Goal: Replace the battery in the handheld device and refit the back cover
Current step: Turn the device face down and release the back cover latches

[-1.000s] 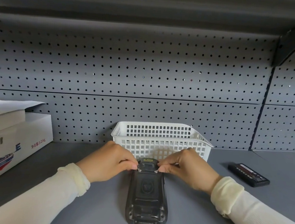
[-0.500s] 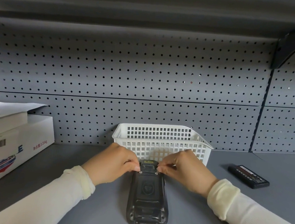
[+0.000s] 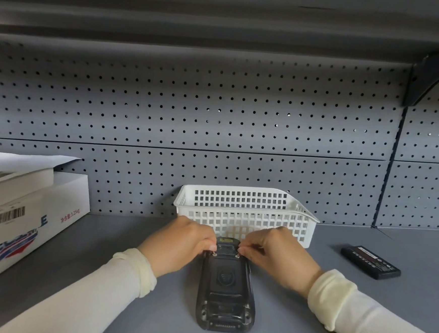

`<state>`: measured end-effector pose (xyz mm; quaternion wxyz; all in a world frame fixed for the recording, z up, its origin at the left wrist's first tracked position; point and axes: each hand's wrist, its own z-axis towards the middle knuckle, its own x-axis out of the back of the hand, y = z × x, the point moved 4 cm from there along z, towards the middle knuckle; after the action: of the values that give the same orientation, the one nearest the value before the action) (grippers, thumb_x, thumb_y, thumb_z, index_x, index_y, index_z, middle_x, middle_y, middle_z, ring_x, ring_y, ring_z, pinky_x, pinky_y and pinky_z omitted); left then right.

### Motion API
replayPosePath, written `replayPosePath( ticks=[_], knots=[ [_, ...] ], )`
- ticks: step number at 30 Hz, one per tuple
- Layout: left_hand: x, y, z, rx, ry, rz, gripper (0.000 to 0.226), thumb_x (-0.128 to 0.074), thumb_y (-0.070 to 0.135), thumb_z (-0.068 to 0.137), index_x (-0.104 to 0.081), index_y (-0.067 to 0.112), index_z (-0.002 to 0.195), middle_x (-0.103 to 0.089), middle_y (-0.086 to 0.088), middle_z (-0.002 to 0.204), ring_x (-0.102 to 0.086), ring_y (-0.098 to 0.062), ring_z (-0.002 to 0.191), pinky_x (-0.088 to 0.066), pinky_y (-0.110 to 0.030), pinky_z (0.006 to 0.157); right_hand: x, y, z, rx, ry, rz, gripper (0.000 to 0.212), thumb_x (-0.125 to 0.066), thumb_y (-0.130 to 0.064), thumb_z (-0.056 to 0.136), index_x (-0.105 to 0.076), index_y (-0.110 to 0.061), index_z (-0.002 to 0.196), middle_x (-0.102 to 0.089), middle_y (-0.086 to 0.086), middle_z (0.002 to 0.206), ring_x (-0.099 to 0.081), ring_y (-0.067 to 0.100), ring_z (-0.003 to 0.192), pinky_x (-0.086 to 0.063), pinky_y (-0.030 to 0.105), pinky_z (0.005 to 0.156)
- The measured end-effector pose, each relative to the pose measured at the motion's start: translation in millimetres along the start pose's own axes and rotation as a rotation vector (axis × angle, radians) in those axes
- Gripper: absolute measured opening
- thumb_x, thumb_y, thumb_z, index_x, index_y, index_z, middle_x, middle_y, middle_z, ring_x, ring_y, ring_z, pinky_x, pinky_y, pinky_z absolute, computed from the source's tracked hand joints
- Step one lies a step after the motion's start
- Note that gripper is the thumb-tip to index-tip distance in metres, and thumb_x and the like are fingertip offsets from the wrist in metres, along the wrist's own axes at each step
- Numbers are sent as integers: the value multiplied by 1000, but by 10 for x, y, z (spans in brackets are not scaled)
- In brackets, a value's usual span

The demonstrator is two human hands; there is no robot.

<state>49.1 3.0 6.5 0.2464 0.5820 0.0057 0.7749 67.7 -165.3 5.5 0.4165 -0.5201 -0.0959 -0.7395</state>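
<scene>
Hands meet at the far end of the handheld device [image 3: 226,287], which lies face down on the grey shelf [image 3: 101,257] with its back cover [image 3: 226,277] up and its long axis running away from the person. Left of the device's far end, the left hand [image 3: 180,244] has its fingertips pinched together on a small silver fastener [image 3: 214,254] at that corner of the cover; right of it, the right hand [image 3: 282,258] pinches the matching fastener [image 3: 237,256] in the same way (whether they are screws or turn-latches is too small to tell). Both sleeves are cream-coloured. Just beyond the device, touching or nearly touching its far end, stands a white lattice basket [image 3: 246,215] against the pegboard [image 3: 190,116]. Well to the right of the device a loose black battery [image 3: 370,262] lies flat on the shelf, label up. Well to the left of the device sit stacked white cartons [image 3: 20,216] with a barcode label.
</scene>
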Motion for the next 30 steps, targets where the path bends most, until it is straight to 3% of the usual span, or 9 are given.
replayPosePath(
  ticks=[3, 7, 10, 13, 16, 20, 23, 25, 30],
  knots=[
    [3, 8, -9, -28, 15, 26, 24, -51, 27, 92, -70, 13, 92, -61, 2, 79, -59, -18, 81, -49, -28, 77, -8, 1, -19, -14, -15, 23, 21, -53, -25, 90, -69, -12, 90, -73, 2, 93, -57, 12, 75, -37, 14, 68],
    [29, -58, -97, -42, 41, 2, 18, -51, 25, 92, -67, 19, 96, -67, 6, 85, -60, -11, 79, -51, -28, 77, -12, 97, -68, -123, -19, 199, 19, -54, -16, 90, -69, -16, 102, -70, -5, 103, -63, 7, 98, -36, -4, 78],
    [32, -88, -190, -7, 18, -57, 18, -52, 25, 90, -66, 27, 102, -71, 13, 96, -63, 2, 76, -52, -19, 78, -17, 90, -140, -151, -70, 272, 23, -52, -12, 90, -66, -18, 106, -68, -7, 108, -61, 5, 106, -38, -1, 86],
    [9, -47, -264, 14, 28, -78, 24, -51, 30, 90, -63, 30, 111, -65, 18, 108, -58, 3, 63, -41, -2, 64, -37, 39, -218, -171, -81, 263, 30, -48, -10, 90, -63, -21, 114, -67, -5, 116, -59, 5, 110, -40, 9, 94],
    [-13, -1, -313, 30, 55, -76, 29, -48, 31, 91, -59, 30, 118, -61, 17, 115, -56, 11, 89, -38, -4, 72, -84, -12, -271, -193, -73, 258, 38, -45, -7, 89, -58, -22, 122, -63, -4, 123, -56, 5, 115, -40, 16, 101],
    [-45, 27, -337, 25, 45, -75, 32, -44, 27, 93, -57, 30, 121, -58, 15, 124, -52, 4, 110, -36, -7, 78, -97, -28, -301, -207, -43, 279, 41, -46, -3, 85, -60, -22, 119, -65, -4, 121, -60, 11, 111, -43, 25, 102],
    [-66, 44, -340, 34, 0, -82, 40, -37, 12, 92, -53, 26, 126, -51, 13, 130, -45, -2, 122, -34, -17, 103, -92, -20, -289, -212, -67, 322, 47, -42, 4, 82, -60, -19, 118, -59, -3, 127, -55, 8, 118, -39, 25, 107],
    [-70, 38, -337, 40, -27, -93, 44, -33, 7, 92, -52, 24, 128, -47, 13, 133, -40, -3, 127, -27, -20, 111, -76, -31, -277, -210, -98, 360, 49, -39, 7, 82, -61, -17, 118, -56, -2, 129, -52, 8, 120, -35, 22, 109],
    [-70, 26, -326, 37, -49, -148, 46, -33, -1, 90, -54, 19, 125, -48, 8, 131, -42, -6, 124, -27, -22, 112, -48, -35, -276, -228, -136, 414, 47, -37, 8, 83, -61, -15, 117, -53, 0, 129, -51, 9, 122, -32, 25, 111]
  ],
)
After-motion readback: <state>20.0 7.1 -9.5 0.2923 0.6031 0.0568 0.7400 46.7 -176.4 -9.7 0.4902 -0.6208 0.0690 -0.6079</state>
